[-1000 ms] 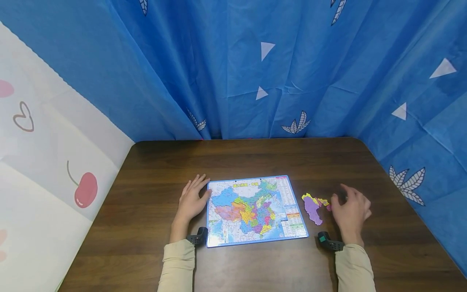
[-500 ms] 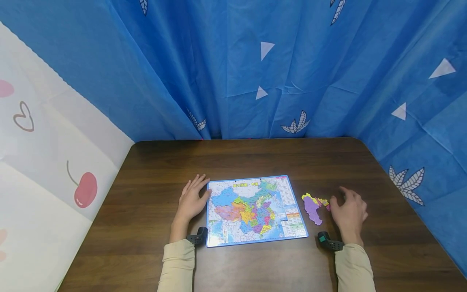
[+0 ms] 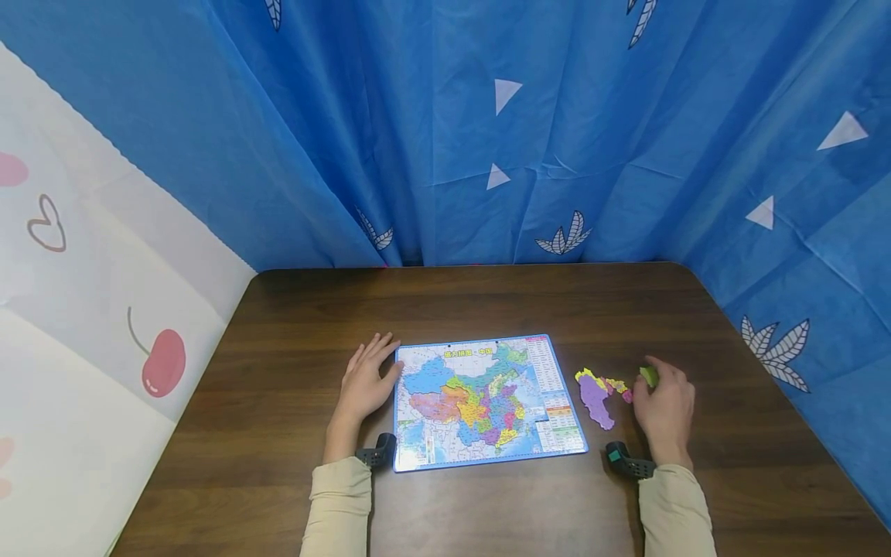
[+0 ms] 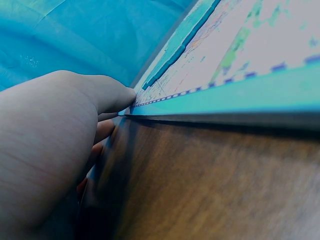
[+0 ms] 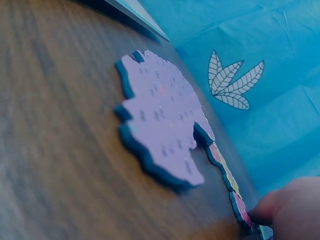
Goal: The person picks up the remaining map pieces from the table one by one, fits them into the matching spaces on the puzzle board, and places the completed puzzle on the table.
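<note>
A magnetic map puzzle board [image 3: 431, 456] with a blue rim lies on the table, many coloured pieces set in it. Beside its left edge is my left hand [image 3: 365, 383], fingers extended. The left wrist view shows the thumb [image 4: 117, 93] right at the board's rim. My right hand [image 3: 667, 406] pinches a small green puzzle piece [image 3: 649, 377] between thumb and index finger. Left of that hand lies a large purple puzzle piece [image 3: 596, 398], with yellow and pink pieces [image 3: 617, 385] along its far side. In the right wrist view the green piece is mostly hidden.
The dark wooden table [image 3: 487, 302] reaches back to a blue curtain [image 3: 459, 155]. A white patterned sheet [image 3: 104, 271] borders the left side. Each wrist wears a black camera band.
A green puzzle piece has come into view between my right thumb and index finger, as that hand shifted slightly left and turned. The left hand and board stay put.
</note>
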Action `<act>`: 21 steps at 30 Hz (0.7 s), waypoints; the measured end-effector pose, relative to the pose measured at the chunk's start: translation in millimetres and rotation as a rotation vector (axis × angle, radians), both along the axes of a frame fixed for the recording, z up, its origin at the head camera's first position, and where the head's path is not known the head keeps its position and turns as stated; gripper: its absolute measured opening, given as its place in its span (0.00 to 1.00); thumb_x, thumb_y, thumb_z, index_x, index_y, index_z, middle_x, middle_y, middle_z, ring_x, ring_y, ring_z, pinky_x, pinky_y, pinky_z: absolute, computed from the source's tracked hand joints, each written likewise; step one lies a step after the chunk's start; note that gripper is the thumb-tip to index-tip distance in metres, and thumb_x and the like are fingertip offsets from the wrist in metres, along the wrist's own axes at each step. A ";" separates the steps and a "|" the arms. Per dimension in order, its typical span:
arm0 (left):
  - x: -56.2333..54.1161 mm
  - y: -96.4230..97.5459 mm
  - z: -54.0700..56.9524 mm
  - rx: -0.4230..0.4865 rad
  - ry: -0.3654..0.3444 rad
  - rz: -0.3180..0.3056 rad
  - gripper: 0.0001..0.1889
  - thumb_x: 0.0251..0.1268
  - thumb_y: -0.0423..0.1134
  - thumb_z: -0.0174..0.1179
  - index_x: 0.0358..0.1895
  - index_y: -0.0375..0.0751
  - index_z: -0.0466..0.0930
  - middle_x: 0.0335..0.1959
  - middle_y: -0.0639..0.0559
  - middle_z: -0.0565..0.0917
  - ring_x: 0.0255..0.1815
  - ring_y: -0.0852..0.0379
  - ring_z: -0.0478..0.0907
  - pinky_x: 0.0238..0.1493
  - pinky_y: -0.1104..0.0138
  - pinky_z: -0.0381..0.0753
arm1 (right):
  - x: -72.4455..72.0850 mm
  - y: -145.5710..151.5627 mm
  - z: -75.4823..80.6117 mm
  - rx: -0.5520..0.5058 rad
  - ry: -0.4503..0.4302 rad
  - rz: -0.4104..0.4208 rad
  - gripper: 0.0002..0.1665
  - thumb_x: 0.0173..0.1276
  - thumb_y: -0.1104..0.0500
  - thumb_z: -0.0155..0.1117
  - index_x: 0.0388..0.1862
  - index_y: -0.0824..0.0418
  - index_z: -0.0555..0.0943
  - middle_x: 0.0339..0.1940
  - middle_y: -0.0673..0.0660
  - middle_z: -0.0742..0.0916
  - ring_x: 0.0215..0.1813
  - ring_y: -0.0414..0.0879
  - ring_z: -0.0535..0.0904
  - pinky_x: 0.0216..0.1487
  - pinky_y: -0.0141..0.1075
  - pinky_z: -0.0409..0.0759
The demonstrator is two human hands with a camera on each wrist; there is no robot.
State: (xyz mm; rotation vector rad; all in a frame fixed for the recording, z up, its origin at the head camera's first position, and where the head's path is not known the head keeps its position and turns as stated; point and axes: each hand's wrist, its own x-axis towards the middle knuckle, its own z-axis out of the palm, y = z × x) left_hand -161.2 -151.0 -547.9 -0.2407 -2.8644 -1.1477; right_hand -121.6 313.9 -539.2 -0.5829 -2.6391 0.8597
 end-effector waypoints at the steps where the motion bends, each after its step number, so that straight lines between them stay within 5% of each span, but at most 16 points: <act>1: -0.1 0.0 -0.3 -0.001 0.000 0.000 0.26 0.76 0.43 0.58 0.73 0.40 0.73 0.80 0.42 0.66 0.84 0.43 0.54 0.84 0.48 0.41 | 0.1 -0.1 -0.2 0.001 0.003 0.000 0.26 0.75 0.65 0.57 0.70 0.70 0.73 0.70 0.76 0.74 0.67 0.73 0.66 0.65 0.67 0.68; 21: -0.9 0.2 -0.4 -0.010 -0.009 0.005 0.27 0.76 0.43 0.59 0.74 0.40 0.72 0.80 0.42 0.66 0.84 0.44 0.53 0.84 0.48 0.41 | -1.7 -1.1 0.6 -0.016 -0.016 0.005 0.27 0.75 0.63 0.59 0.71 0.71 0.72 0.68 0.77 0.75 0.68 0.72 0.65 0.67 0.67 0.67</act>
